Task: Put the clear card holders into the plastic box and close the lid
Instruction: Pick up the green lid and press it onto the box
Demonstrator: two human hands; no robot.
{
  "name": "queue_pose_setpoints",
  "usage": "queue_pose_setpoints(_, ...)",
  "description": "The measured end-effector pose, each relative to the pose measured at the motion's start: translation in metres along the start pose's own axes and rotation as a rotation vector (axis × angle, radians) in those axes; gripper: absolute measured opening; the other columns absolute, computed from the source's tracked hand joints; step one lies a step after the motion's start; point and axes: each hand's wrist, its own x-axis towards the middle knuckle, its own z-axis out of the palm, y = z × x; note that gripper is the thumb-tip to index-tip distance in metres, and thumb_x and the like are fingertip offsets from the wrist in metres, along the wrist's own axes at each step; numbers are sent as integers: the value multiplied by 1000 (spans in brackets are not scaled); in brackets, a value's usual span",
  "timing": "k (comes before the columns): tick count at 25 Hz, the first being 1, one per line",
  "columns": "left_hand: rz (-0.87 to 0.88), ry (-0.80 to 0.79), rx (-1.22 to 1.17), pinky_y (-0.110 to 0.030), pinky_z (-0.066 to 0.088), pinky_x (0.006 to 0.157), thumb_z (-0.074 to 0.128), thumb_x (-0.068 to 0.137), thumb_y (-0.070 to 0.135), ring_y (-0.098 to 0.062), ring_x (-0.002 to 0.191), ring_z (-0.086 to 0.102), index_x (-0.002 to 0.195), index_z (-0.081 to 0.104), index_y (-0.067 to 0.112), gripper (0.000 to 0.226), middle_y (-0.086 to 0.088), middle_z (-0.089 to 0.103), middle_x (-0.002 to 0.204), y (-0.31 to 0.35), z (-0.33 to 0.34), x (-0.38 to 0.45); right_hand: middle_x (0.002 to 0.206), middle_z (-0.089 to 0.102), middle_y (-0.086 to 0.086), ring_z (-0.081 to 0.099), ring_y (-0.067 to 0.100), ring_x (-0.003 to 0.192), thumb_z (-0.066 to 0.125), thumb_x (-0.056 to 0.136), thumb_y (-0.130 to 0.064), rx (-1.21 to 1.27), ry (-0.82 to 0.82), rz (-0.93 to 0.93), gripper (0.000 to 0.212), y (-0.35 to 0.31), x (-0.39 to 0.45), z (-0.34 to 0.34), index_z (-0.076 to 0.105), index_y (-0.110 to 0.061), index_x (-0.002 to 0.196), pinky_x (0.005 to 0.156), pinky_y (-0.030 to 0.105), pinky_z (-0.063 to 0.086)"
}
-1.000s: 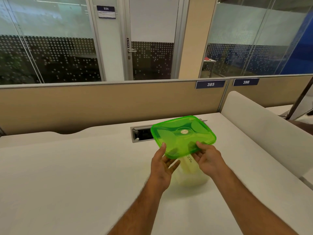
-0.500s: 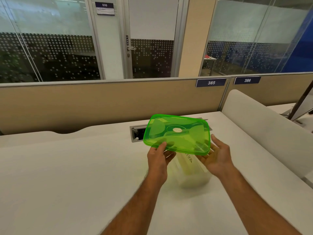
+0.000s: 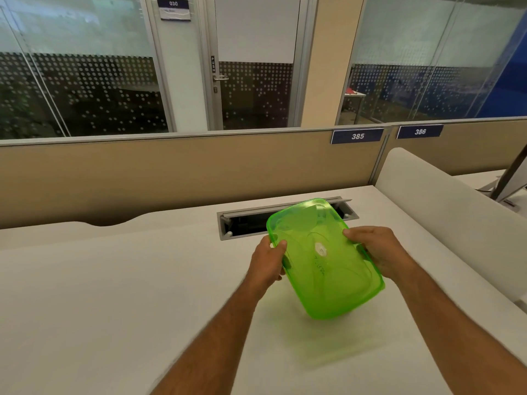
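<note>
Your hands now grip the lid (image 3: 322, 258) by its long sides, turned lengthwise and tilted down over the box.

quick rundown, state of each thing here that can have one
green lid: over the box, tilted, gripped at both long edges
left hand: grips the lid's left edge
right hand: grips the lid's right edge
cable hatch: open
glass door: shut

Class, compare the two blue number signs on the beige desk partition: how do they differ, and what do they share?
The blue number sign on the left reads 385; the blue number sign on the right reads 386. The 385 sign looks wider and sits slightly lower in the picture; the 386 sign sits beyond the partition's post. Both are dark blue rectangles with white numerals, mounted at the top edge of the beige desk partition.
</note>
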Motion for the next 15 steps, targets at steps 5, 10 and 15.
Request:
queue_pose_setpoints(5,89,116,292,-48,58,83,45,99,44,-37,96,67,126,54,14,41,-16,67,113,-13,10,17,83,76,1,68,21,78,82,74,-36,-370,186,-201,17,20,12,7,78,-22,82,77,41,58)
queue_pose_setpoints(10,115,92,415,-48,57,85,41,100,49,-37,92,69,129,53,15,46,-15,69,114,-19,15,31,91,77,3,67,24,92,79,76,-44,-518,296,-218,33,29,20,12,79,-14,86,82,33,50)
queue_pose_setpoints(15,94,89,469,-48,55,88,40,100,50,-38,94,68,126,55,15,46,-16,69,115,-20,21,46,95,76,5,67,27,95,81,74,-42,-448,319,-146,34,39,30,11,79,-13,89,85,35,51)
